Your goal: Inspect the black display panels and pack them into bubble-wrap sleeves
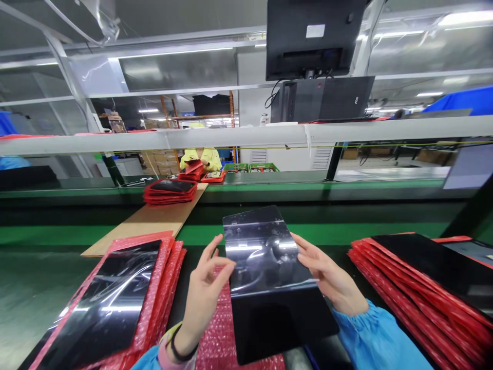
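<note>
A glossy black panel point(269, 277) with a clear film over its far part is held up in front of me. My left hand point(204, 293) pinches its left edge with thumb and fingers. My right hand point(331, 280) supports the right edge from beneath, fingers curled against it. Under the panel lies a sheet of red bubble wrap point(219, 334).
A stack of red bubble-wrap bags with a black panel on top point(111, 303) lies at the left; another stack point(423, 277) at the right. A cardboard sheet point(154, 218) carries a smaller stack point(169, 191). Across the green conveyor point(346, 210) sits a person in yellow point(200, 156). A monitor point(311, 36) hangs overhead.
</note>
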